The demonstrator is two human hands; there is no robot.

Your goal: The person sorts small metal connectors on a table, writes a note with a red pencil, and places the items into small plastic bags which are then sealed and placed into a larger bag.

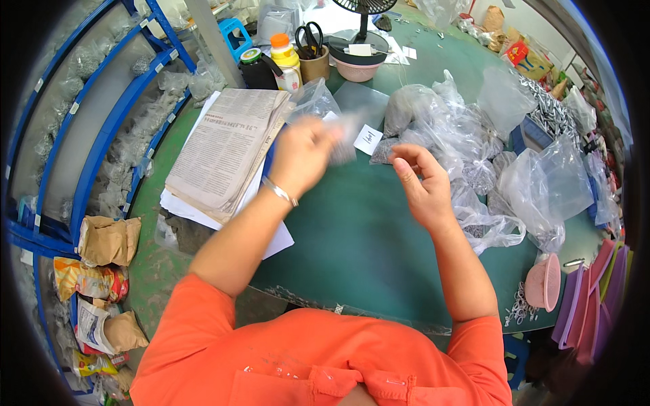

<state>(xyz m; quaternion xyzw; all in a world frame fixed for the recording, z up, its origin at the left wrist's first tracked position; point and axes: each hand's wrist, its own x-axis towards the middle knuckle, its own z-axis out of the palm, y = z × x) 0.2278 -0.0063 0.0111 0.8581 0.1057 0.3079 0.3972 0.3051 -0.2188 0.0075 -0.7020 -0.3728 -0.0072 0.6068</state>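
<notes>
My left hand [302, 157], a silver bracelet at its wrist, is closed on a small clear plastic bag [345, 141]. The bag is smeared by motion, so its contents cannot be made out. Held above the green table [352, 237], my right hand [423, 184] has its thumb and bent fingers apart with nothing between them. Just beyond it lie several clear bags of small grey parts [433, 111]. A white card with handwriting [367, 139] rests between the hands, beside the blurred bag. Left of my left hand is a stack of newspapers [220, 145] on white sheets.
A yellow bottle [285, 61], a pot with black scissors [313, 61] and a black fan [363, 34] stand at the back. To the right are loose metal parts [552, 108], a pink basket [543, 282] and white rings [520, 308]. Blue shelving [88, 155] runs along the left.
</notes>
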